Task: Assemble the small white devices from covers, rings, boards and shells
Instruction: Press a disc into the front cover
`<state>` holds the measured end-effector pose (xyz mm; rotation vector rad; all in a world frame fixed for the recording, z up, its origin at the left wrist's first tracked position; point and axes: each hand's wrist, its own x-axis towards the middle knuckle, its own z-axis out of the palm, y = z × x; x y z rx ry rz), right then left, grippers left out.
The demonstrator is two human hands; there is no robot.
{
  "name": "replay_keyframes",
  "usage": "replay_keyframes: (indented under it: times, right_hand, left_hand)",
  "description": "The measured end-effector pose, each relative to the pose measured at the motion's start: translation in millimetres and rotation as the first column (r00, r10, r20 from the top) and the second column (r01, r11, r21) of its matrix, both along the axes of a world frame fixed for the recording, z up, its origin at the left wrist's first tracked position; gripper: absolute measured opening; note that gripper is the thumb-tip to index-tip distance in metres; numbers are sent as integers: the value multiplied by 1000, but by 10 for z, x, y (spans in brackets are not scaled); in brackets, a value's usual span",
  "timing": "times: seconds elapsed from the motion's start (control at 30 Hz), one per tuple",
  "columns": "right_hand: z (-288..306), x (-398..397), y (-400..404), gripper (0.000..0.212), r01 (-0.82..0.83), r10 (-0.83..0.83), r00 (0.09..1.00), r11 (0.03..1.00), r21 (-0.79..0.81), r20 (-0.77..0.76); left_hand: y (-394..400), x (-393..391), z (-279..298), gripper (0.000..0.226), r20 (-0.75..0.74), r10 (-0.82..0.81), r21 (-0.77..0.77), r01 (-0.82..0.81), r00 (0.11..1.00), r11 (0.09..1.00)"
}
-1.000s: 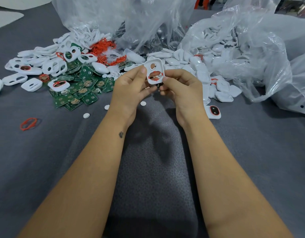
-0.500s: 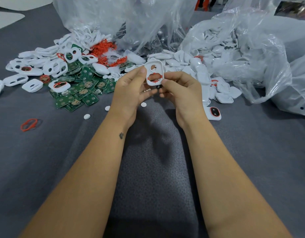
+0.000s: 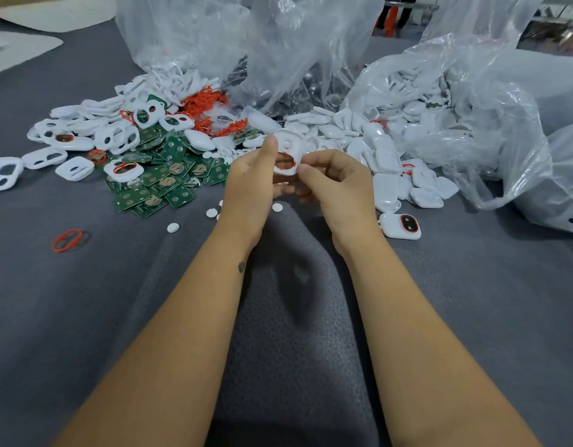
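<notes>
White cover [image 3: 286,150] with its red ring partly seated is pinched between left hand [image 3: 249,182] and right hand [image 3: 338,185] above the worktop [image 3: 472,301]. One finished device [image 3: 401,225] sits nearby; piles of boards [image 3: 169,179] and shells [image 3: 385,162] remain, so it's early days.

I had both bare forearms reaching forward from the lower edge of the view, converging toward the middle. My left hand [image 3: 251,179] was raised with its thumb pointing up and its fingers curled inward, pinching the white cover [image 3: 288,153] from the left. My right hand [image 3: 338,185] gripped the same cover from the right, thumb on its lower edge, fingers bent underneath. The fingertips were blurred, so I probably held it between both thumbs.
</notes>
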<state>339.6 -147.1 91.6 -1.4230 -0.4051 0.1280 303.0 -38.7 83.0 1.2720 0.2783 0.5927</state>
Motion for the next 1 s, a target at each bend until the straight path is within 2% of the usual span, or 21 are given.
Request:
replay_keyframes:
  times: [0.1,0.23,0.37,0.43,0.47,0.53,0.63,0.7,0.83,0.93,1.0]
  right_hand:
    - [-16,-19,17,18,60,-55,998,992,-108,42]
    - [-58,-37,31,19,143,-83,979,930,-340,186]
    - [-91,-103,78,11,113,151,931,745,-658,332]
    - [-117,-95,86,13,117,260,892,656,-745,369]
    - [-120,-78,82,12,117,276,885,647,-754,375]
    - [-110,-45,56,4,97,273,892,663,-742,360]
    - [-113,-9,32,16,67,231,919,704,-707,318]
    - [-106,-1,33,17,53,154,950,776,-628,271]
    - [-56,73,-41,15,60,-47,998,948,-312,49]
    - [-13,108,-91,8,17,-21,992,999,-35,-124]
    - [9,121,-100,7,-1,16,983,997,80,-183]
  left_hand:
    - [101,9,8,40,-18,197,-15,-198,980,980]
    - [293,-83,36,34,20,367,-161,-359,930,919]
    - [350,-112,60,23,3,420,-222,-409,908,885]
    - [344,-115,50,17,-3,418,-200,-410,909,890]
    - [336,-111,45,16,-10,416,-170,-412,909,895]
    - [309,-95,43,16,-19,407,-106,-406,913,908]
    - [242,-81,57,13,-9,354,-69,-354,935,933]
    - [185,-77,64,12,-1,314,-48,-314,949,948]
    - [83,-21,43,13,-38,265,6,-265,963,964]
    - [16,41,37,11,-81,197,-38,-200,977,979]
    - [-19,55,37,20,-71,100,-125,-108,993,986]
